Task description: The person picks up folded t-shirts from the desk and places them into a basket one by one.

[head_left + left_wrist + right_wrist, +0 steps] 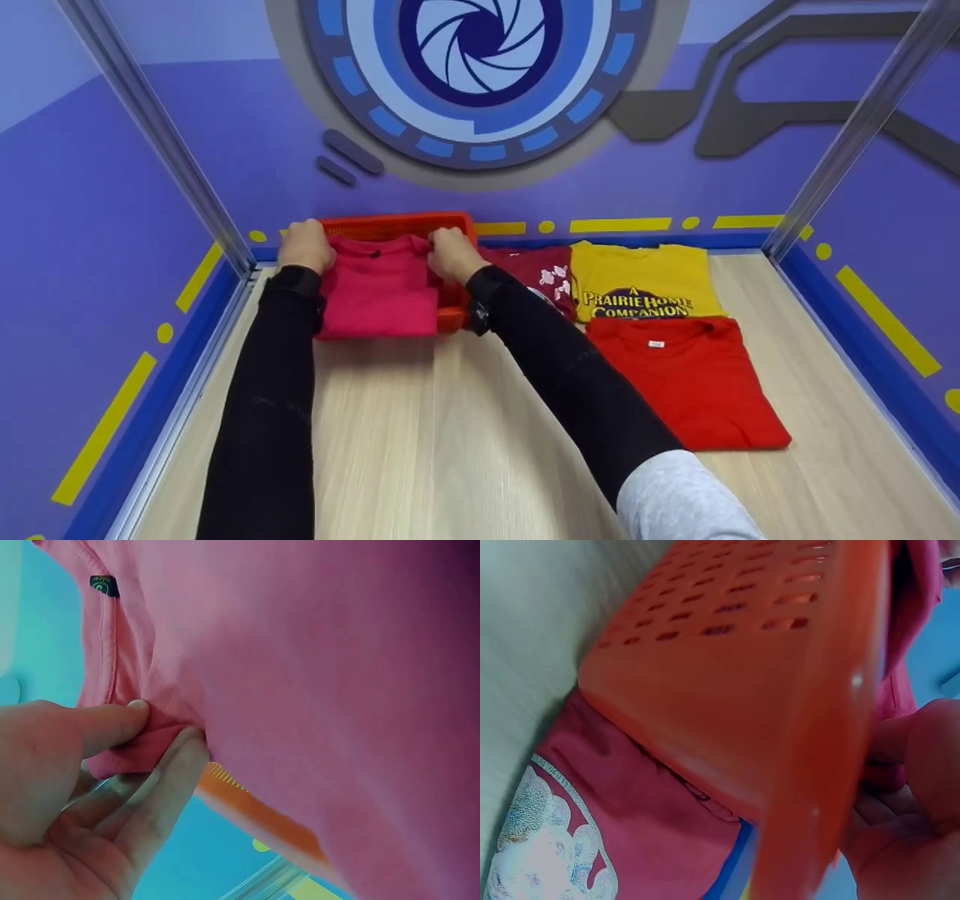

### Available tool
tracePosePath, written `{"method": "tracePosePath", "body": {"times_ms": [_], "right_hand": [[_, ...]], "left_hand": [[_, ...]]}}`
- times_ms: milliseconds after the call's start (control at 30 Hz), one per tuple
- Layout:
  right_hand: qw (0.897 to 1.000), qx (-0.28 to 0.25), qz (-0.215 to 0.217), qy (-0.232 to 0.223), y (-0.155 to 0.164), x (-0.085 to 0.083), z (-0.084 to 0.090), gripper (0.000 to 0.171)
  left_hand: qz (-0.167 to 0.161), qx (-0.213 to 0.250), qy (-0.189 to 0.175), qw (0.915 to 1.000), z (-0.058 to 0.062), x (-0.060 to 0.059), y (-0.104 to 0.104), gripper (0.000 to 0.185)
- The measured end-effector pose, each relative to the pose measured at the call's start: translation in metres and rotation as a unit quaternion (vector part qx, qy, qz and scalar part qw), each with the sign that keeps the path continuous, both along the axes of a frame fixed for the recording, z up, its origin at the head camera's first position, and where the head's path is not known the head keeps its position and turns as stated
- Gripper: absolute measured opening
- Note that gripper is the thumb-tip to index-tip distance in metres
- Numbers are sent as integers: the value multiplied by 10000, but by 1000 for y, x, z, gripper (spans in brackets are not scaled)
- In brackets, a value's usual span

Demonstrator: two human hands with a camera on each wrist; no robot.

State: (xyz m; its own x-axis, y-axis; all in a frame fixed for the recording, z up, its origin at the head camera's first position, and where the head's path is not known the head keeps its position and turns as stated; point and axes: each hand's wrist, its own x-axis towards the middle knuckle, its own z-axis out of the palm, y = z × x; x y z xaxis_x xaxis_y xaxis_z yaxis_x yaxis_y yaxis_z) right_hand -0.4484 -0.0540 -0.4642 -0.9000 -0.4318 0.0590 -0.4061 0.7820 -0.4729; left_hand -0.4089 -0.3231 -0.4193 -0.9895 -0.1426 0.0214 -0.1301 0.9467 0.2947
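Note:
A folded pink T-shirt (379, 292) hangs between both hands, over the orange-red plastic basket (452, 321) at the back left. My left hand (306, 245) pinches one shoulder of the shirt between thumb and fingers; the left wrist view shows the pinch beside the neckline with its dark label (104, 586). The opposite shoulder is gripped by my right hand (452, 255), at the basket's right rim. In the right wrist view the slotted basket wall (697, 667) hides part of that grip. The shirt covers most of the basket's inside.
Right of the basket lies a dark red shirt (525, 270) with a pale print, touching the basket. Beside it is a yellow shirt (645, 274) with lettering, and in front of that a bright red shirt (697, 382). Purple panels (225, 135) wall the wooden table (450, 450).

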Motion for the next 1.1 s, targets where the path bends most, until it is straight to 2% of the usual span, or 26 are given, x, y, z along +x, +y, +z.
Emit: {"method": "tracePosePath", "body": {"times_ms": [167,333,467,600,667,733,900,967,1100], "right_hand": [[9998,136,107,96,1,0,2,26],[9996,177,106,175,-2,0,5,25],[9994,293,101,125,-4,-3,4,30],[9992,332,225,56,-4,-6,-2,32],[9987,409,299,104,-5,-7,-4,29],[9981,434,380,228,-4,-24,-20,24],[9979,490,392,128,-2,-26,-24,23],[9982,509,308,17,-2,-10,-10,26],[9990,429,154,-14,-4,-10,-11,25]], "left_hand": [[-105,215,-265,9994,1,2,-6,25],[96,606,-305,9977,9,4,-9,20],[27,500,-461,9977,14,1,-10,23],[-38,525,-710,9961,8,0,-9,27],[-72,535,-785,9954,5,1,-9,21],[-146,491,-853,9950,2,3,-9,14],[-230,395,-878,9951,-5,4,-7,27],[-165,465,-800,9956,-7,3,-6,29],[100,703,-592,9957,-12,0,-4,31]]}}
